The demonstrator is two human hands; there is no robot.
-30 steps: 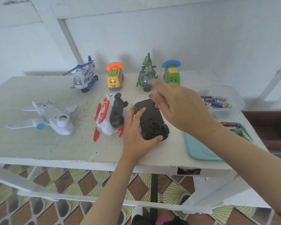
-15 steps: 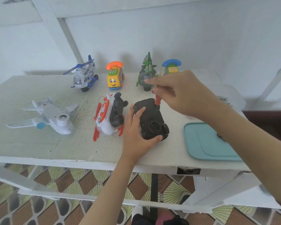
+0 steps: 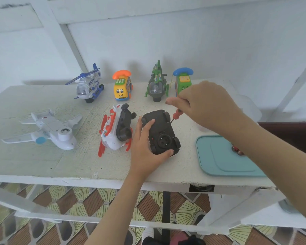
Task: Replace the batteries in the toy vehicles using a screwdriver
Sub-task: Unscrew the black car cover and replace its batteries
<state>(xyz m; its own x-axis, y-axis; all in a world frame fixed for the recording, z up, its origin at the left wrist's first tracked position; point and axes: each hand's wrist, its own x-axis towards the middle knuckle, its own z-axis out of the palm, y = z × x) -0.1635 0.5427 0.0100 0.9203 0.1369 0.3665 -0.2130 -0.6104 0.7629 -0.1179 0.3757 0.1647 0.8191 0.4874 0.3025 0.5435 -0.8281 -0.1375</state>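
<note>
Change, right hand: a second ago the right hand (image 3: 207, 105) reached over the black toy car (image 3: 160, 131) with a forefinger stretched out; now its fingers are curled round a red-handled screwdriver (image 3: 177, 115).
Change, screwdriver: half a second ago only a stub of red handle showed at the car's far end; now more of the handle and the dark shaft show, slanting down toward the car.
Change, left hand: unmoved on the car.
Change, car: unmoved, wheels up.
Left grip: the left hand (image 3: 148, 147) clasps the car, thumb on its near end, fingers laid on the left side of its underside.
Right grip: closed on the screwdriver's handle, most of it hidden in the hand.
Screwdriver tip: at the car's far right corner, beside the wheel; contact cannot be told.
Left of the car: red-and-white helicopter (image 3: 113, 131) lying on its side, just beside it; white plane (image 3: 49, 129) farther out.
Right of the car: teal tray (image 3: 219, 161).
Beyond the car: green helicopter (image 3: 156, 85).
</note>
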